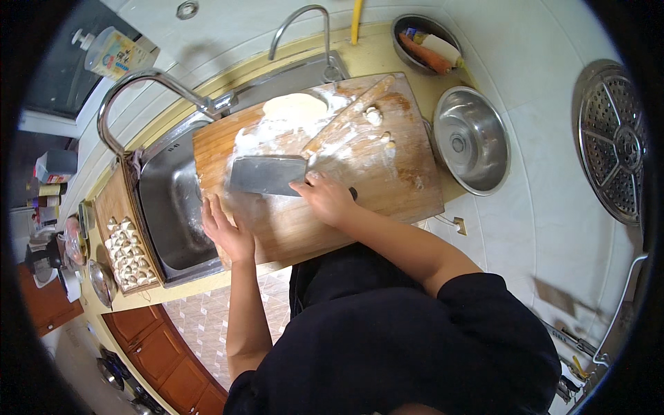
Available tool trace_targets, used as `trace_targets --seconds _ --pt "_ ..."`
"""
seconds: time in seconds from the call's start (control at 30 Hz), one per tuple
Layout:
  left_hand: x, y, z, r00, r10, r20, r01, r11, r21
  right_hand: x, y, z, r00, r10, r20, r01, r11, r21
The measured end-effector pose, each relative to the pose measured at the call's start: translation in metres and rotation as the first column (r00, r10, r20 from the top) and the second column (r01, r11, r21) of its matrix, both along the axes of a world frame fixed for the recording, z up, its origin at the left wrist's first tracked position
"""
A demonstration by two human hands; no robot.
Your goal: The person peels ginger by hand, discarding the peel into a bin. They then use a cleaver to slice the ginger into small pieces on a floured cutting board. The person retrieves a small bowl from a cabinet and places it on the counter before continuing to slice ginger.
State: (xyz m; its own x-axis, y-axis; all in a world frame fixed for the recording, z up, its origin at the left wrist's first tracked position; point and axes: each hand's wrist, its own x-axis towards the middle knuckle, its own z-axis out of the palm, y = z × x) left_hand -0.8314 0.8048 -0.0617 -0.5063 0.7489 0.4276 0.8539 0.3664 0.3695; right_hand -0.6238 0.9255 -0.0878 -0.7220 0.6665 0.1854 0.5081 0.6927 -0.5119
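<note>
My right hand (329, 197) grips a Chinese cleaver (267, 175) by its handle, and the broad blade lies low over the floured wooden board (212, 137). Fingers apart, my left hand (226, 231) rests at the board's left edge with nothing in it. Towards the back of the board lies a rolled-out sheet of dough (295, 107) amid white flour. A wooden rolling pin (350, 115) slants from near the cleaver to the back right. Beside it sit a small folded dumpling (373, 115) and a few scraps of dough (388, 141).
The board partly spans a steel sink (179, 233) under a curved faucet (132, 78). To the left, a smaller board (111, 192) bears several dumplings (128, 254). At right stand a steel basin (469, 142) and a bowl (399, 31) with a carrot (425, 53).
</note>
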Motion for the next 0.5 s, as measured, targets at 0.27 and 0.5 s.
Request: trace_targets --seconds 0.27,0.5 --pt "0.046 0.031 0.0 0.991 -0.09 0.101 0.09 0.996 0.004 0.058 0.039 0.004 0.929 -0.29 -0.228 0.303 0.953 0.022" --pt "0.092 0.038 -0.004 0.957 -0.181 0.228 0.192 0.981 -0.028 0.123 0.107 -0.004 0.866 -0.498 -0.052 0.5 0.865 0.037"
